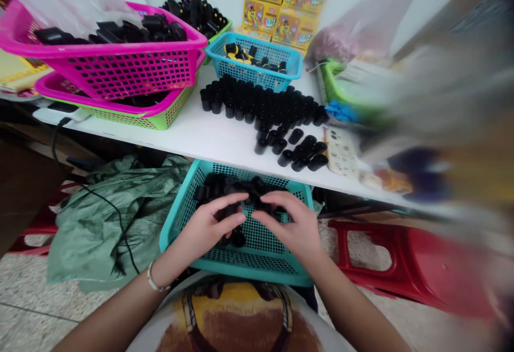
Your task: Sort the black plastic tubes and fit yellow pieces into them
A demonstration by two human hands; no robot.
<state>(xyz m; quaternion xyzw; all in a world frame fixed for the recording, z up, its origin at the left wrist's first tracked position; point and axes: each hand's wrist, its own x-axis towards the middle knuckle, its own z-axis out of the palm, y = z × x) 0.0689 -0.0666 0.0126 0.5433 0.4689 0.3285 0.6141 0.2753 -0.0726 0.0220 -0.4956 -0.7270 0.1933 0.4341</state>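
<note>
Both hands are over a teal plastic basket [171, 226] at my lap, just in front of the table edge. My left hand [211, 222], with a bracelet at its wrist, curls its thumb and fingers round a small black plastic piece. Facing it, my right hand [296, 226] grips a black piece [256, 195] between thumb and fingers; whether both hands share one piece I cannot tell. Loose black cylindrical pieces [206, 188] lie in the basket beneath and behind the hands, partly hidden by them.
Many black cylinders [261, 103] stand on the white table [180, 140]. Behind them are a blue basket [257, 73], stacked yellow boxes [281, 6] and, leftward, a pink basket [132, 70]. A red stool [401, 255] stands right; a green sack [96, 223] lies left. A blurred shape fills the right side.
</note>
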